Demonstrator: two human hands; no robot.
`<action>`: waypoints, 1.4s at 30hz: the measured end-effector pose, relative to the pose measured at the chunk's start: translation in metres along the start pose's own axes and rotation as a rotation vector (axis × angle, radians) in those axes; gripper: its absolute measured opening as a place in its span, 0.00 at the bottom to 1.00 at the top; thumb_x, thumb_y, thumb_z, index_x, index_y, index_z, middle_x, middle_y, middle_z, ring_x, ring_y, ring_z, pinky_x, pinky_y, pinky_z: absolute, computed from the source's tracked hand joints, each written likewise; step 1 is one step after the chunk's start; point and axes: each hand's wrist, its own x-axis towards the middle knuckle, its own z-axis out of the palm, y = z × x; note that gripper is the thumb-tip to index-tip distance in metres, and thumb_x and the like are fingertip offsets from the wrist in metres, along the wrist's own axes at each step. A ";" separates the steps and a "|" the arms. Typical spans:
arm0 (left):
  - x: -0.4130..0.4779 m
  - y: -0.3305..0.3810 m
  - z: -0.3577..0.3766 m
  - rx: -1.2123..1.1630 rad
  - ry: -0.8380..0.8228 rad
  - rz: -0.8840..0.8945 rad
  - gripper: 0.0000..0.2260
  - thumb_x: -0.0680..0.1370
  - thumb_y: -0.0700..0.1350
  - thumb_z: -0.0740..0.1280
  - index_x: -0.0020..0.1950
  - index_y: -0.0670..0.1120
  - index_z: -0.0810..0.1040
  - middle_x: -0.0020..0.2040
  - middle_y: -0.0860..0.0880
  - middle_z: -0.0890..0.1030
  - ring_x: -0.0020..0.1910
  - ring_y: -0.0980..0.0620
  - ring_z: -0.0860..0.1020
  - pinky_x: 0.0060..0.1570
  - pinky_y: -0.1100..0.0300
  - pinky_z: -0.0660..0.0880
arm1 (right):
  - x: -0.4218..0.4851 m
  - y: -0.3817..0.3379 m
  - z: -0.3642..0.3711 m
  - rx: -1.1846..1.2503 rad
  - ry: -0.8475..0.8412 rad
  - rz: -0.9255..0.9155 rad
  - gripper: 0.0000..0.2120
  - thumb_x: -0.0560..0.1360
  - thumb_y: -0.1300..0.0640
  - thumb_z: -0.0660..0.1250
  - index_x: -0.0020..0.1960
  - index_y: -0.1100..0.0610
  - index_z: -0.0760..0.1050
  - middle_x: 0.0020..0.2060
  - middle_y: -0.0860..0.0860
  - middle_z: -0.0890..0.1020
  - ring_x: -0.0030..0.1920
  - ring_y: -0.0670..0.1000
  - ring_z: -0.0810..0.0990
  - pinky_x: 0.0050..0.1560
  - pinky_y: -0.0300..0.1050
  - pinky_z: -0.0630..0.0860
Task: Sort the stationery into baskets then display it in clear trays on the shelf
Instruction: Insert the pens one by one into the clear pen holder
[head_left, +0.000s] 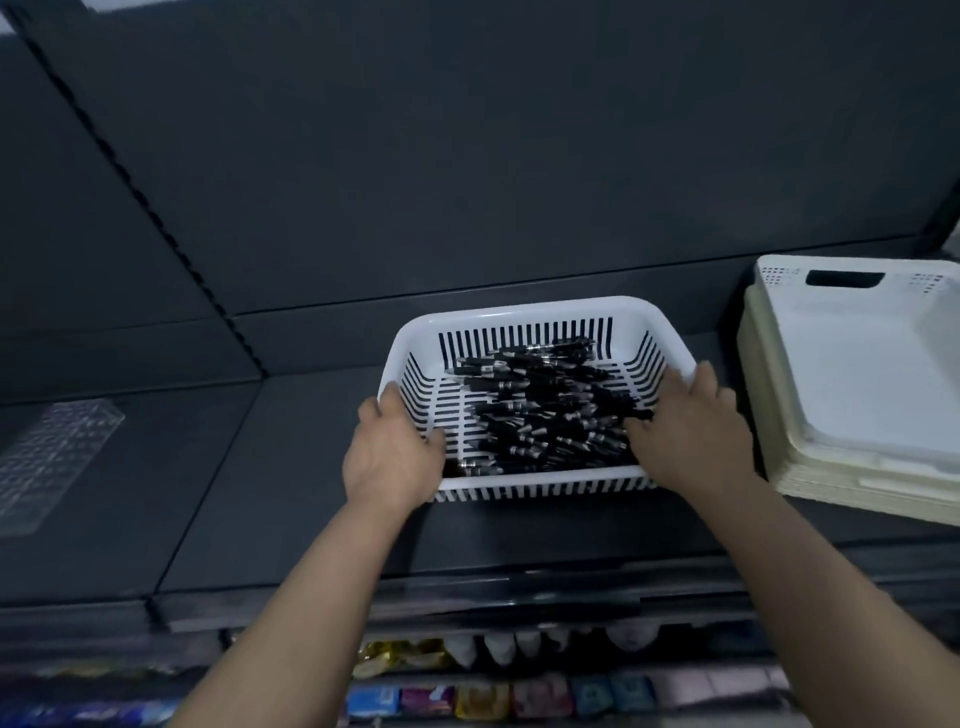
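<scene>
dark shelf: our left hand and right hand clutch the basket of sorted pens; far-left clear tray looks unfilled.

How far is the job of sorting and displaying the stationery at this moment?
Done: many black pens lie together in the white slatted plastic basket at the dark shelf. In hand: the left hand and the right hand both grip this basket at its sides. Left: the clear plastic tray at the shelf's left shows no pens yet, so the display step remains.
</scene>
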 end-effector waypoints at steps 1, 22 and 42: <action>0.000 0.000 0.000 -0.010 -0.002 -0.004 0.33 0.77 0.54 0.64 0.76 0.46 0.53 0.71 0.44 0.63 0.64 0.41 0.71 0.55 0.49 0.72 | 0.000 -0.001 -0.001 0.008 0.016 -0.002 0.29 0.75 0.45 0.62 0.69 0.60 0.63 0.72 0.63 0.57 0.65 0.65 0.64 0.60 0.55 0.69; -0.051 -0.206 -0.128 -0.043 0.292 -0.526 0.33 0.75 0.57 0.68 0.74 0.47 0.59 0.65 0.41 0.71 0.62 0.39 0.73 0.54 0.45 0.74 | -0.054 -0.230 0.032 0.161 -0.122 -0.502 0.23 0.76 0.45 0.62 0.67 0.55 0.70 0.69 0.63 0.65 0.63 0.64 0.69 0.63 0.54 0.67; -0.029 -0.317 -0.152 -0.230 0.181 -0.610 0.27 0.77 0.52 0.66 0.71 0.39 0.63 0.68 0.39 0.64 0.67 0.39 0.65 0.65 0.47 0.66 | -0.137 -0.357 0.095 0.146 -0.099 -0.720 0.22 0.78 0.42 0.57 0.70 0.47 0.68 0.72 0.48 0.66 0.75 0.51 0.54 0.72 0.64 0.48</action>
